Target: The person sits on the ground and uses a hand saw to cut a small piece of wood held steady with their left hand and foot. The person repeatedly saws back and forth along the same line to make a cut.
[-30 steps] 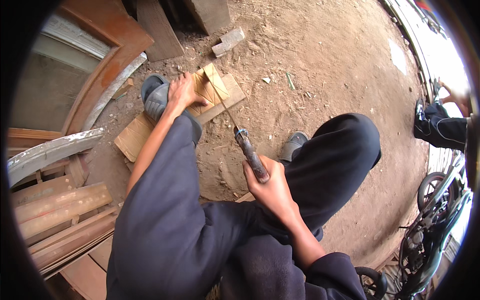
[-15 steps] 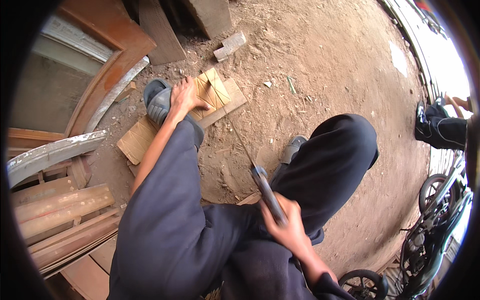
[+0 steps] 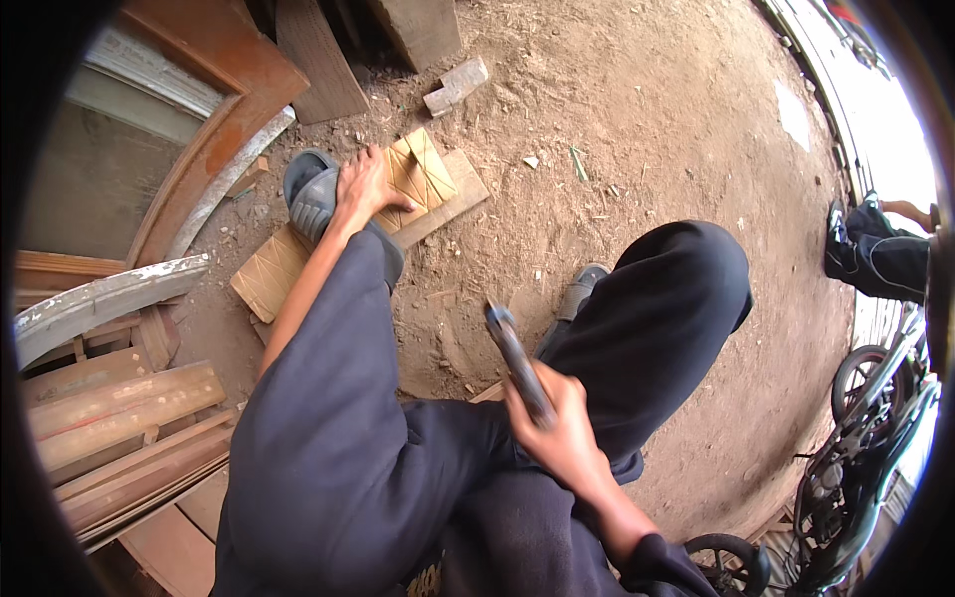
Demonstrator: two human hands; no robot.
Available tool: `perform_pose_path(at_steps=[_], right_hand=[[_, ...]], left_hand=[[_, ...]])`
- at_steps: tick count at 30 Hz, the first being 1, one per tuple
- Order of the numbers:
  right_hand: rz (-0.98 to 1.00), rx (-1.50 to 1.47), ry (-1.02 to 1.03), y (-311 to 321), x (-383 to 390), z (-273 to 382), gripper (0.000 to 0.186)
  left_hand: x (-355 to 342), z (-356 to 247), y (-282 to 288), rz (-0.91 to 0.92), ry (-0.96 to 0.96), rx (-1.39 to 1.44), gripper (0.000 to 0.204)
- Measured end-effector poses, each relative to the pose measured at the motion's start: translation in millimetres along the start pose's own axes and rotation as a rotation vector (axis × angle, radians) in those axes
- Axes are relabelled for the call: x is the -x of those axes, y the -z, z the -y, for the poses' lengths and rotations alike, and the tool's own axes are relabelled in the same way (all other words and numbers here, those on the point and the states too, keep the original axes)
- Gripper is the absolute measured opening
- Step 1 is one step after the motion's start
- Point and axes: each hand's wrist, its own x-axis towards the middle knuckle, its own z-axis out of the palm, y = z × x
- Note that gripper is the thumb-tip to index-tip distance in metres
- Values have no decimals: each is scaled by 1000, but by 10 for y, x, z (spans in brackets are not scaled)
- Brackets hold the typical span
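Left hand (image 3: 366, 186) pressing flat, fingers spread, on pale line-marked wooden board (image 3: 423, 177) lying on dirt ground (image 3: 647, 129); right hand (image 3: 557, 426) gripping dark-handled saw (image 3: 517, 363), raised between knees, well apart from board.

The wood piece (image 3: 423, 179) is pale yellow-brown, with a pattern of crossing dark lines. The sandal (image 3: 313, 194) is grey, the trousers (image 3: 338, 448) dark navy, and the ground (image 3: 637, 129) dusty brown.
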Motion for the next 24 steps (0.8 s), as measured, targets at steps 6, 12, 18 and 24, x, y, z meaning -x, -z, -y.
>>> perform_pose_path(at_steps=[6, 12, 18, 24], right_hand=[[1, -36, 20, -44, -62, 141, 14], [-18, 5, 16, -179, -321, -45, 22], [23, -21, -83, 91, 208, 257, 20], [-4, 4, -52, -232, -408, -28, 22]], left_hand=[[-13, 76, 1, -2, 5, 3, 108], [-25, -51, -10, -35, -31, 22, 104], [14, 40, 61, -15, -14, 2, 101], [13, 9, -67, -57, -28, 3, 101]])
